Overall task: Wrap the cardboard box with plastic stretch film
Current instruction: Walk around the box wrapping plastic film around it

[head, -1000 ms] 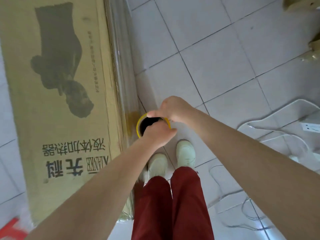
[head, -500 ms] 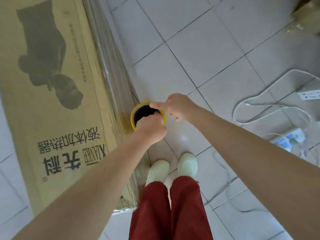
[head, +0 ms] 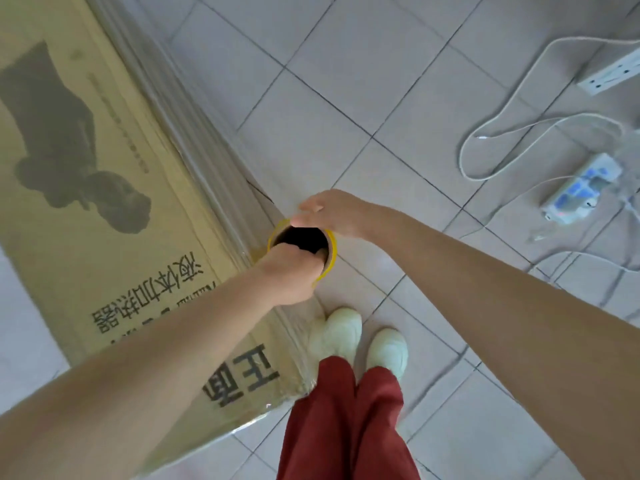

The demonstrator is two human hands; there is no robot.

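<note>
A tall cardboard box (head: pixel 104 209) with black print fills the left of the view, its right side face covered by clear stretch film (head: pixel 194 133). The film roll (head: pixel 330 252) stands upright against that side, seen from above as a yellow-rimmed tube with a dark hollow. My left hand (head: pixel 287 271) grips the near rim, fingers curled into the core. My right hand (head: pixel 332 211) rests on the far rim with fingers extended.
White power strips (head: pixel 581 192) (head: pixel 613 72) and looping white cables (head: pixel 512 126) lie on the grey tiled floor to the right. My white shoes (head: pixel 360 341) and red trousers stand just below the roll, beside the box corner.
The view has swung so the box now slants left. The roll has travelled along the box side toward its near corner. My right hand's fingers have straightened over the far rim.
</note>
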